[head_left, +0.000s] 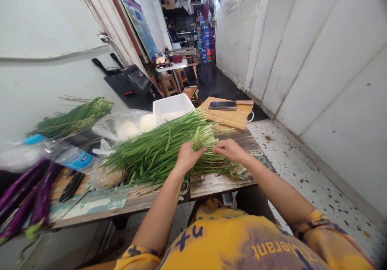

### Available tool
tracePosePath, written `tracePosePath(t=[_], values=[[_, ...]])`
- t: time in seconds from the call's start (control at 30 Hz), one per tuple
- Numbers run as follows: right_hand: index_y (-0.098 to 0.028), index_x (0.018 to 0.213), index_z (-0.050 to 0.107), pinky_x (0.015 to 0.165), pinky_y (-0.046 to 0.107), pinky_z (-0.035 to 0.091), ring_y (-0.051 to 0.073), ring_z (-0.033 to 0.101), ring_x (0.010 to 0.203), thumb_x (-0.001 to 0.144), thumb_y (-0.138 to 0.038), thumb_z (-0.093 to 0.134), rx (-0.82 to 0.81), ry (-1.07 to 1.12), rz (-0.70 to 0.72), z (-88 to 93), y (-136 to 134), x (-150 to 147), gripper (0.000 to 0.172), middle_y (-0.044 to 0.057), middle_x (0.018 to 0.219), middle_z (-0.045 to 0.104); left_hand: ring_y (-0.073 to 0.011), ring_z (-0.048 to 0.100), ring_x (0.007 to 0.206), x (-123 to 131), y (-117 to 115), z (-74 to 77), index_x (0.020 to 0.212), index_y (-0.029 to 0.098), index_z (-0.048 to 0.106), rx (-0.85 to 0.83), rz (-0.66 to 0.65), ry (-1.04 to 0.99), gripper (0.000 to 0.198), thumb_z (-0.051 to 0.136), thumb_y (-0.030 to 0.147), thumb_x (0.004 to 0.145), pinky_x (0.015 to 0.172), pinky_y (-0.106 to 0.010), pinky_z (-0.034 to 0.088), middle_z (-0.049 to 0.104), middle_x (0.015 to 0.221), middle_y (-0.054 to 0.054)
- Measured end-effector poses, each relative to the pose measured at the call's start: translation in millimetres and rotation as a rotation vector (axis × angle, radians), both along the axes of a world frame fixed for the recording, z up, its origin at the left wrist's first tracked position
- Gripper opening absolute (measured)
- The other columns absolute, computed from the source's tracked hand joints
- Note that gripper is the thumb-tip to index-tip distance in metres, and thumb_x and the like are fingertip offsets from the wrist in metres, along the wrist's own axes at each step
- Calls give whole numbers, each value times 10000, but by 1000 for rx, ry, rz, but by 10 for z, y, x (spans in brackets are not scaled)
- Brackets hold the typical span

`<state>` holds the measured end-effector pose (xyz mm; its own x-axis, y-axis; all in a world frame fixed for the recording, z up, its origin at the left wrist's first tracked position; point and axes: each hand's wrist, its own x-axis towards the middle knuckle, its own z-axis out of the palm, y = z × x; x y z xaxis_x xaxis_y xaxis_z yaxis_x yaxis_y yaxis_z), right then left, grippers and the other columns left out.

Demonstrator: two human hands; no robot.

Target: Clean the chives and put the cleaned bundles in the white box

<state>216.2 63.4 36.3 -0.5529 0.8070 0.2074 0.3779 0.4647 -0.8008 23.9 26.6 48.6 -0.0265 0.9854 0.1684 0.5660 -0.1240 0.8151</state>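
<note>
White walls (317, 60) hem the narrow passage around the wooden tabletop (211, 181), where a wide heap of green stalks (151, 153) lies before the cutting board (232, 118). I am gathering a bunch from it: left hand (187, 157) clamped round it, right hand (231, 149) pinching its ends. Lifting it clear would call for a firm, even grip.

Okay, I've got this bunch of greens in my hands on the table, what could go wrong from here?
1. The left hand clasps only some green stalks; loose ones by the table edge may slide off.
2. The cleaver lies on a cutting board that seems to overhang the far corner; a knock might tip it.
3. The eggplants droop over the left edge and could fall.
</note>
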Motion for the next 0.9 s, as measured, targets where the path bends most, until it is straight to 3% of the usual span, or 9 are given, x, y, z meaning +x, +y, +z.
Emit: tracePosePath(t=[0.13, 0.3, 0.4, 0.47, 0.57, 0.63, 0.77, 0.9], values=[[-131, 600, 622, 450, 216, 261, 71, 338, 453, 666, -493, 652, -352, 371, -249, -44, -63, -129, 369, -49, 443, 420, -210, 650, 759, 22, -13, -20, 852, 110, 701, 4, 30, -70, 300, 678, 346, 669, 721, -302, 488, 715, 801, -54], [-145, 614, 588, 430, 216, 263, 66, 320, 448, 656, -527, 641, -342, 579, -451, -50, -56, -179, 389, -42, 480, 432, -216, 657, 775, 7, -14, -56, 848, 119, 704, 6, 50, -119, 293, 691, 345, 662, 725, -304, 502, 720, 824, -60], [-162, 535, 515, 445, 218, 275, 72, 323, 459, 681, -547, 626, -182, 406, -546, -79, 49, -17, 426, -40, 479, 408, -227, 662, 797, -26, 0, -72, 849, 119, 707, 1, 80, -141, 302, 703, 348, 652, 719, -306, 510, 724, 846, -71], [-162, 523, 512, 498, 225, 317, 89, 376, 504, 700, -512, 641, 11, 195, -536, -124, 107, 117, 413, -30, 511, 432, -231, 666, 803, -42, 11, -74, 854, 120, 707, 0, 99, -153, 307, 706, 349, 649, 729, -310, 513, 725, 843, -73], [-159, 794, 645, 640, 256, 390, 145, 497, 703, 776, -357, 620, 335, -99, -331, -214, 129, 269, 200, 37, 776, 574, -238, 669, 803, -48, 19, -68, 834, 124, 709, 6, 141, -146, 292, 690, 362, 666, 750, -323, 514, 725, 820, -71], [-171, 940, 656, 707, 280, 402, 180, 501, 830, 810, -243, 576, 490, -262, -193, -273, 115, 335, 169, 75, 918, 587, -239, 669, 808, -45, 14, -61, 834, 126, 708, 19, 144, -134, 294, 680, 373, 677, 768, -331, 513, 725, 820, -69], [-174, 887, 688, 724, 301, 401, 202, 475, 845, 857, -168, 488, 571, -434, -211, -336, 134, 504, 202, 91, 874, 600, -236, 665, 832, -38, -10, -40, 908, 134, 702, 42, 135, -103, 351, 701, 384, 662, 805, -335, 510, 725, 872, -65], [-187, 1083, 651, 794, 340, 393, 238, 466, 971, 793, -60, 485, 592, -460, -338, -283, 173, 656, 358, 117, 1124, 559, -239, 666, 834, -35, -25, -17, 909, 128, 700, 49, 140, -111, 345, 695, 377, 672, 807, -338, 509, 726, 861, -68]])
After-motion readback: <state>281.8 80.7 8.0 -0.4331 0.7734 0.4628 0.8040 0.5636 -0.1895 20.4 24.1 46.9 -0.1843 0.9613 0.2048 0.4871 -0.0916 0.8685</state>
